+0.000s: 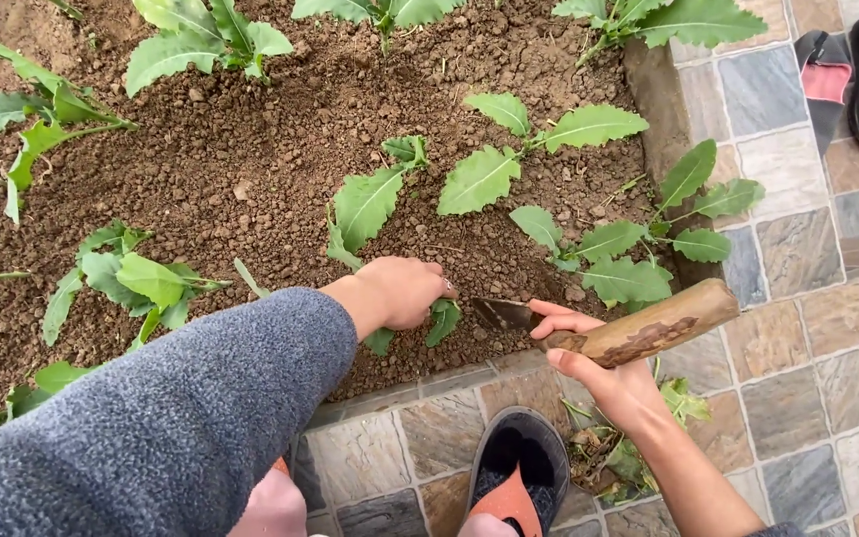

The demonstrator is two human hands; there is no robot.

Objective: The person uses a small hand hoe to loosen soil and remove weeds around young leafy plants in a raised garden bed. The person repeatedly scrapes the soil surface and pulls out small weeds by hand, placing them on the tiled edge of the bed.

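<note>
At lower centre, the left hand (398, 291) closes on a half-hidden seedling (441, 320), while the right hand (603, 376) clamps a wooden-handled trowel (638, 327), blade tip buried in soil (251, 179).

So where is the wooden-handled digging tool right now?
The wooden-handled tool is in the right hand, low right of centre in the head view, its blade in the soil beside the left hand at the bed's stone edge.

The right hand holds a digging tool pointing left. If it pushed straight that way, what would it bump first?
Probably the left hand, pressed into the soil beside a small leaf. The right hand aims the tool's blade straight at it, though depth is hard to judge.
</note>
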